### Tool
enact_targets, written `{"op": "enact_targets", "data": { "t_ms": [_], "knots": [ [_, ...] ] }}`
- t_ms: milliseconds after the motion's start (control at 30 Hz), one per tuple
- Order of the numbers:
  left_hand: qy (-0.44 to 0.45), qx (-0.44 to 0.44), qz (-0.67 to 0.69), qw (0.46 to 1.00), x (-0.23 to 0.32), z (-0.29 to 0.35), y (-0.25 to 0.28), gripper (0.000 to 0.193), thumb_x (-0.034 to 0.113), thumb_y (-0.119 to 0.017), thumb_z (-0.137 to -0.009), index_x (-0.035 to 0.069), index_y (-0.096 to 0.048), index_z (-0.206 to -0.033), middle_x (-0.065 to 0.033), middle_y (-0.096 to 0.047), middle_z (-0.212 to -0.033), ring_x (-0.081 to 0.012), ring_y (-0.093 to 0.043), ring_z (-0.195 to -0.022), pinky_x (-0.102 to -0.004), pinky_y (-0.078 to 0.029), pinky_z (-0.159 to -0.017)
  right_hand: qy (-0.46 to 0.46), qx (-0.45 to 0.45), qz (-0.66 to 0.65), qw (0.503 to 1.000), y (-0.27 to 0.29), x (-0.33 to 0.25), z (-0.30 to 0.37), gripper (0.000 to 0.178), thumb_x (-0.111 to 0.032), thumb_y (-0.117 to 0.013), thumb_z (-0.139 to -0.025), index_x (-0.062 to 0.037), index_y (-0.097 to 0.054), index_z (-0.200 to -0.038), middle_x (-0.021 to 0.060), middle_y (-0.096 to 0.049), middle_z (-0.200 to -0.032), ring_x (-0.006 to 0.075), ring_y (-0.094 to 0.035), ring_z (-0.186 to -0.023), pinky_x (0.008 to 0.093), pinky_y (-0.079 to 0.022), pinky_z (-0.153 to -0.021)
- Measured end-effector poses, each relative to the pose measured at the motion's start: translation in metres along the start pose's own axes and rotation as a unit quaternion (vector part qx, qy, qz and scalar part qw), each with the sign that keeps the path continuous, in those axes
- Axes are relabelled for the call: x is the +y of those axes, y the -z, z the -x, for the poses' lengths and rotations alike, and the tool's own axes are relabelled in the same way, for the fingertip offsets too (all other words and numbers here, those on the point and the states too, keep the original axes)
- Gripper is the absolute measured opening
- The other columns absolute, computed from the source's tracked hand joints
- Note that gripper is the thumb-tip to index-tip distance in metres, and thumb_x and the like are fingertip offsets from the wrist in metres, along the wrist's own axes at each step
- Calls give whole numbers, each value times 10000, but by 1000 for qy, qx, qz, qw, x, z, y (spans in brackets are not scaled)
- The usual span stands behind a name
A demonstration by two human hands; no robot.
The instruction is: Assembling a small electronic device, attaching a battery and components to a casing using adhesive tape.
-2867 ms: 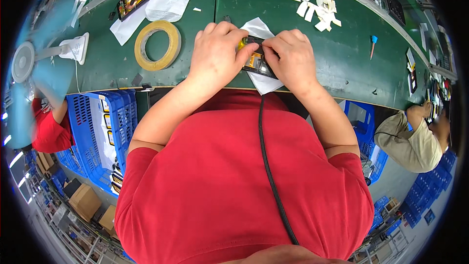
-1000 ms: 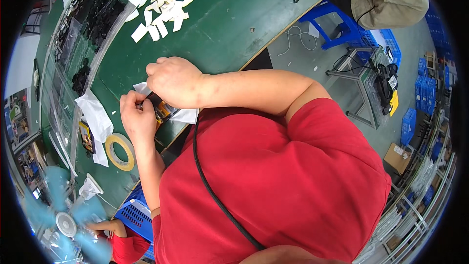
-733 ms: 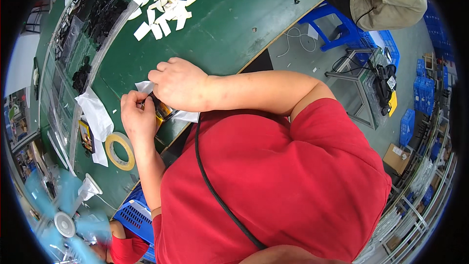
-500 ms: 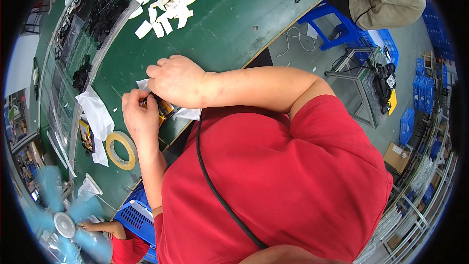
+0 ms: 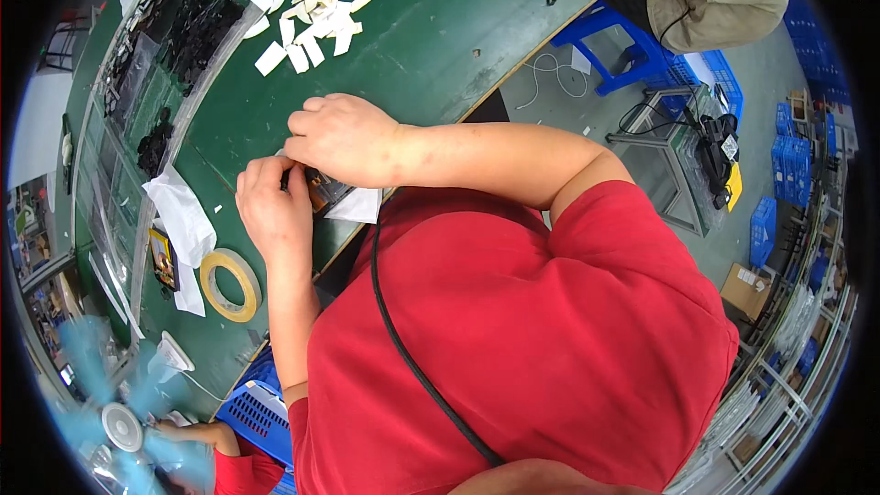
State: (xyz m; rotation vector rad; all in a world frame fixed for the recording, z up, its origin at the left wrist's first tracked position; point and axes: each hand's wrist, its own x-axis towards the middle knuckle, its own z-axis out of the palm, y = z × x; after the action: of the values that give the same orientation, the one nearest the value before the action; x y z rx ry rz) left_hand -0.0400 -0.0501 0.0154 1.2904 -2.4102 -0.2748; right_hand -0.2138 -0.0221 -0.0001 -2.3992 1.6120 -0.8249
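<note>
Both hands are close together at the near edge of the green table, over a small flat black-and-yellow part. My left hand is closed at the part's left end, thumb and fingertips pinched together on it. My right hand bends over from the right with curled fingers, its fingertips meeting the left ones. Whatever it grips is hidden behind the hand. A white sheet lies beside the part, under my right wrist. Left of my left hand is a roll of yellowish tape.
Another black-and-yellow part lies by a crumpled white sheet. Loose white pieces are piled farther back. Black parts fill a tray at left. A fan turns at lower left. Another person sits at upper right.
Both hands have shifted slightly to the right, and the left has also moved a little farther up. Less of the black-and-yellow part shows between the fingers now.
</note>
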Motion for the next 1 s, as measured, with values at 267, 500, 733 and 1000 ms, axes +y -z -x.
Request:
{"op": "enact_targets", "data": {
  "t_ms": [267, 500, 733, 1000],
  "knots": [
    [-85, 72, 48, 993, 1, 5, 9, 148, 90, -717, -893, 83, -747, -1038, -100, -603, -991, -302, -578, -937, -407, -476, -838, -8, 270, -94, 958, 40, -7, 74, 184, -115, -778, -793, -101, -695, -957, 47, -650, -1019, 249, -655, -836, 376, -518, -735],
    [-185, 59, 161, 968, 53, -20, 35, 126, 22, -697, -912, 26, -735, -1031, -106, -619, -976, -259, -586, -924, -366, -471, -832, -77, 382, -38, 920, 56, 10, 171, 224, -18, -774, -751, -65, -719, -963, 70, -652, -936, 229, -633, -745, 348, -488, -630],
    [-359, -102, 102, 922, 213, -94, -13, 191, 12, -725, -841, 31, -721, -1031, -130, -653, -1092, -323, -619, -1058, -421, -489, -944, -422, 508, -70, 748, 54, 137, 331, 101, -77, -696, -881, -46, -693, -977, 114, -664, -927, 275, -660, -747, 362, -526, -636],
    [-488, -258, -53, 832, 355, -196, -158, 835, 129, -830, -760, 69, -442, -1497, -242, -279, -1621, -461, -292, -1490, -535, -308, -1193, -751, 362, -142, 533, -95, 376, 531, 205, -269, -646, -916, -115, -719, -1029, 140, -742, -995, 355, -706, -923, 460, -558, -790]
  ]
}}
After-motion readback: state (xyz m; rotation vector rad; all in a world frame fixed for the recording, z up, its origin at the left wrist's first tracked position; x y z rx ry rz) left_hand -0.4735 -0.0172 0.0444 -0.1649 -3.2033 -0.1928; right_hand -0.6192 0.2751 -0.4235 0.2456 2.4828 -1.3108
